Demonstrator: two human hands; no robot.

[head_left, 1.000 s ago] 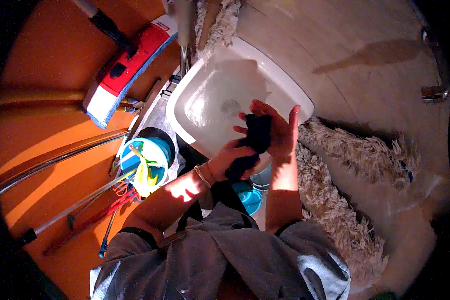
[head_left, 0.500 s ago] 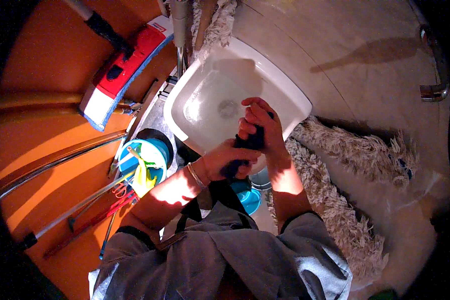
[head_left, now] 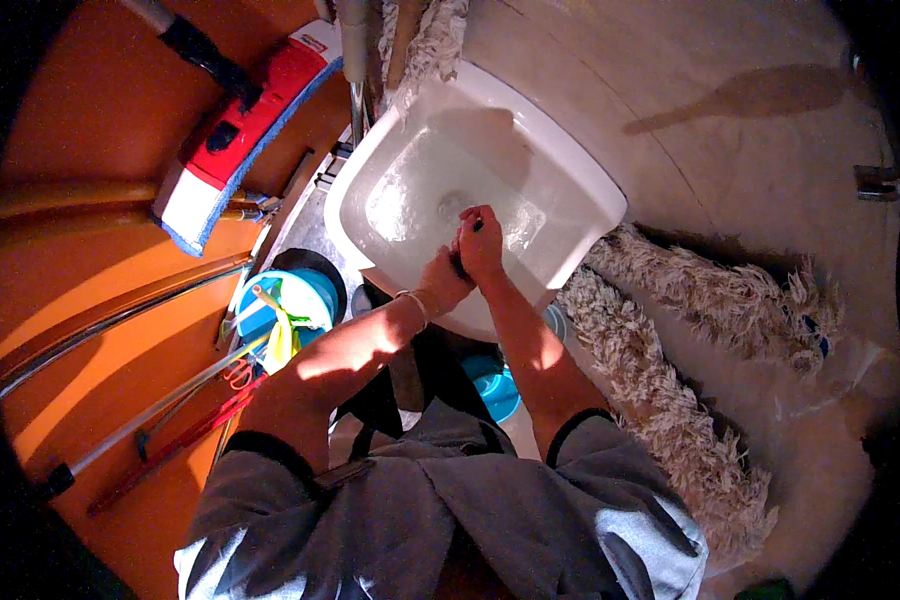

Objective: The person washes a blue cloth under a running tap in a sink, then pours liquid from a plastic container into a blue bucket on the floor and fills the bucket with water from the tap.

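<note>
Over the white sink (head_left: 560, 140), both my hands are closed and close together, right hand the farther one. My left hand (head_left: 444, 282), with a bracelet at its wrist, and my right hand (head_left: 481, 245) grip a dark cloth (head_left: 457, 262). Little of this cloth shows between the fingers, bunched up small; most of it is hidden. Water glints in the basin beneath, around the drain.
A red and white flat mop (head_left: 232, 135) with a blue pad leans at the left. Below it stands a light-blue bucket (head_left: 324, 287) with a yellow glove (head_left: 282, 340). Shaggy beige mop heads (head_left: 705, 290) hang at the right. Another blue bucket (head_left: 497, 395) sits under the sink.
Both hands have moved away from my body, lower into the sink and slightly left. The dark cloth, plainly visible between them before, is now mostly covered by my fingers.
</note>
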